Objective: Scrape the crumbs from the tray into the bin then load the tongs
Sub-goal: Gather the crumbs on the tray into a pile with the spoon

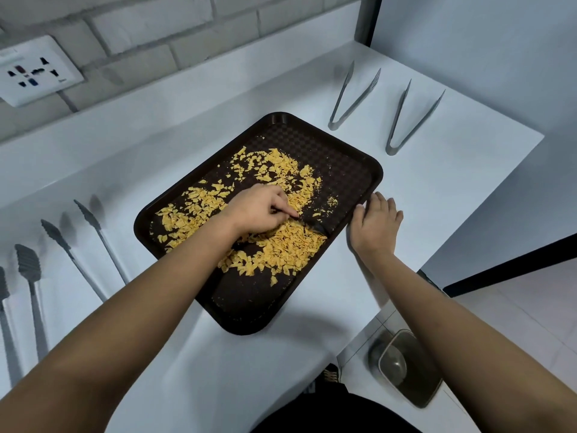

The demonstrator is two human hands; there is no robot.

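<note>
Head view shows your left hand over the middle of the dark tray, fingers curled round a dark scraper whose blade lies just beyond your fingertips, at the edge of the thickest heap of crumbs. Your right hand rests flat, fingers straight and relaxed, touching the tray rim on the side toward the counter edge; it grips nothing.

The crumbs spread well beyond your left hand, and more lie under your left forearm. The bin sits on the floor, below and behind your right wrist, well apart from the tray.

From here, the risks look like these:
- Your right hand only leans on the rim. A hard stroke toward it could slide the tray off the counter edge.
- The rim is low. Pushing the heap fast likely throws flakes over it onto the counter or floor, short of the bin.
- The bin is not under the tray, so scraping now would miss unless you carry the tray out over it.
- Your left forearm may drag crumbs off the near side.

Two tongs lie beyond your right hand, and more tongs lie outside your left arm, all untouched.
</note>
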